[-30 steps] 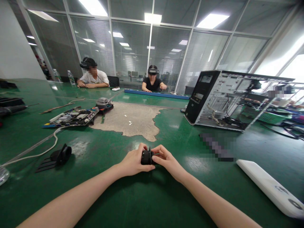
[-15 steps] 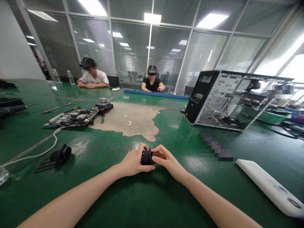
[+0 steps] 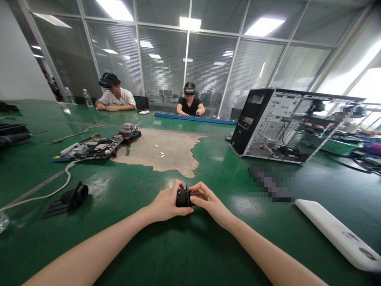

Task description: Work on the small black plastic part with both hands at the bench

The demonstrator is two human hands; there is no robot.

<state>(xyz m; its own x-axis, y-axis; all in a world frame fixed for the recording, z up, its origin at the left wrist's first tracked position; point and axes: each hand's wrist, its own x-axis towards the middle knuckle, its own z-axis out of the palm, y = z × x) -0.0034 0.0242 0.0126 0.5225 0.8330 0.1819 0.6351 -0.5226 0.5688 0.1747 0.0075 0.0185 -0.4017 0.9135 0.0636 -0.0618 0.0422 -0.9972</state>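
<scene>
A small black cylindrical part (image 3: 182, 198), with a thin upright flange near its right end, is held above the green tabletop (image 3: 143, 254). My left hand (image 3: 168, 203) wraps round its left side, fingers above and thumb below. From the right, my right hand (image 3: 207, 199) pinches the flange end between thumb and fingers. The fingertips hide part of that end. On the left of the table lies a black slatted part with a round end (image 3: 69, 199).
A circuit board (image 3: 92, 147) and a fan-like cooler (image 3: 129, 130) lie at back left. An open computer case (image 3: 253, 123) stands at right, near a white oblong object (image 3: 333, 232). Two people (image 3: 116, 97) (image 3: 190, 104) sit across the table, behind a blue bar (image 3: 193, 118).
The whole view has shifted very slightly. Both hands keep nearly the same hold on the black part.
</scene>
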